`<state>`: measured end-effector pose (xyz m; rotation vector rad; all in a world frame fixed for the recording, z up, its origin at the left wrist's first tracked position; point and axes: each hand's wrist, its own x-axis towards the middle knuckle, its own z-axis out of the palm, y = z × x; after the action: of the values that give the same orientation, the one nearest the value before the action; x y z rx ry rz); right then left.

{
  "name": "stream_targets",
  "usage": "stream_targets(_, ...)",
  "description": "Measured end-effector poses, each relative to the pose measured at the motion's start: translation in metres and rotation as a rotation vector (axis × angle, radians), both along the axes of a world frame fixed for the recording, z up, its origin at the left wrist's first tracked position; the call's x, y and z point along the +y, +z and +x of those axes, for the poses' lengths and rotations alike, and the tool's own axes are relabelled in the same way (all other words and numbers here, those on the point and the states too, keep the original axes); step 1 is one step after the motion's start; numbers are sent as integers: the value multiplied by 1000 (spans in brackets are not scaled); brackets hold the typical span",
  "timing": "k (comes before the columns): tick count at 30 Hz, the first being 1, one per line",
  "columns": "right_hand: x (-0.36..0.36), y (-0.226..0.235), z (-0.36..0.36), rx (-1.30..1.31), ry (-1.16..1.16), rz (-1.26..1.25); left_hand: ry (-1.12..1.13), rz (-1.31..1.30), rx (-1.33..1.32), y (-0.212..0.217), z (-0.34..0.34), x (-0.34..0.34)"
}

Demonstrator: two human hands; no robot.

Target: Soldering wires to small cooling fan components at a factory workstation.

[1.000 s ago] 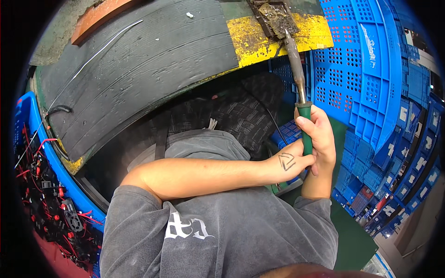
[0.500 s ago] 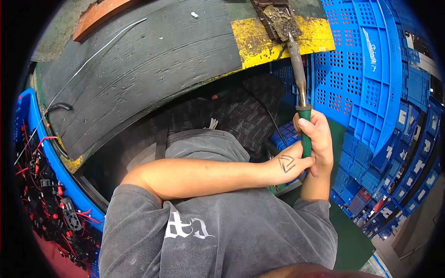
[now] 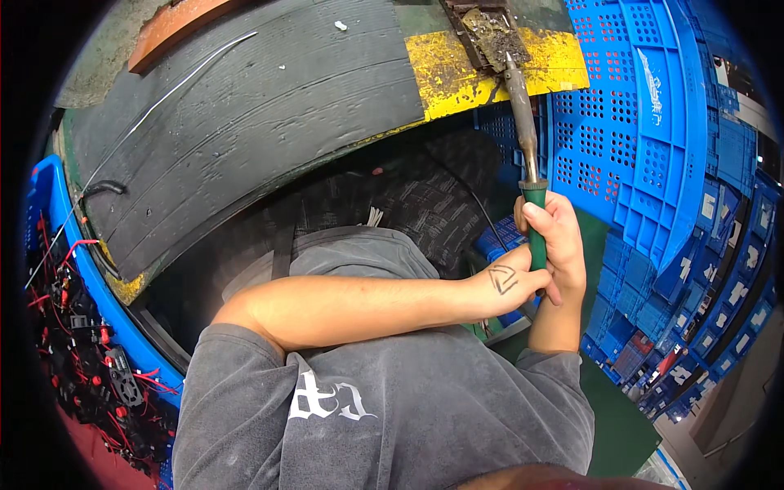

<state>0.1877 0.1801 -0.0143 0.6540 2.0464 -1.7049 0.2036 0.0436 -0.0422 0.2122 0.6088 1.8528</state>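
A dark grooved worktop [image 3: 245, 122] fills my upper frame, stacked blue perforated plastic crates [image 3: 645, 139] at right. At centre right, my right hand [image 3: 555, 245] and left hand [image 3: 506, 282] wrap their fingers tightly around the green-handled soldering iron [image 3: 527, 147], tip on a grimy metal stand [image 3: 490, 33].

Both hands [image 3: 535, 265] grip a green-handled soldering iron [image 3: 527, 155].

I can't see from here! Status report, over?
Right hand and left hand both grip green-handled soldering iron. Tip rests on grimy metal stand. Nothing in the way.
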Motion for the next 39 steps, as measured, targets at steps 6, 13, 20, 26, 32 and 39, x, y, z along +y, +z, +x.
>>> stream_targets(6, 3, 0, 0, 21, 86, -98, 56, 10, 32, -6, 5, 5)
stream_targets(13, 1, -5, 5, 75, 77, -253, -69, -11, -81, -4, 0, 5)
stream_targets(20, -1, 4, -1, 31, 65, -154, -54, 26, -80, -1, -3, 6)
stream_targets(26, 0, 0, 10, 39, 47, -240, -122, 55, -3, -7, 3, 3)
stream_targets(32, 3, 1, 18, 23, 87, -197, -166, 39, -2, -3, 7, -1)
stream_targets(39, -13, 11, 34, 56, 33, -200, -141, 17, 157, 0, 19, -11)
